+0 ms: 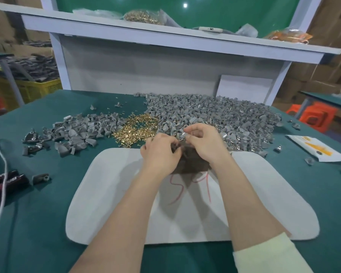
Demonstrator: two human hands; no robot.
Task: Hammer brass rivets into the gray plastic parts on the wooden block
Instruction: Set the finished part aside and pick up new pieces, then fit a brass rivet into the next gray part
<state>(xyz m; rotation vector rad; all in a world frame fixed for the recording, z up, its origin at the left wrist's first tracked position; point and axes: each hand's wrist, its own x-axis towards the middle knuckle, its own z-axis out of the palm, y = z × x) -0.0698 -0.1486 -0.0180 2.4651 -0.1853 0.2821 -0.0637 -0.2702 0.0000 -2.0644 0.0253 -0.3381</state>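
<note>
Over the white mat (106, 194), both forearms reach forward and the hands meet above the dark wooden block (194, 163). The right hand (204, 143) pinches a small gray part (184, 133) between thumb and forefinger. The left hand (160, 152) curls its fingers at the block; whether it holds anything I cannot tell. Brass rivets (138, 127) lie heaped just beyond.

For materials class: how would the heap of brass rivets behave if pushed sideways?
The brass rivets lie in a loose heap, so a push would probably spread them. Small and shiny, they may be slippery to pinch. Strays nearby suggest they skitter.
</note>
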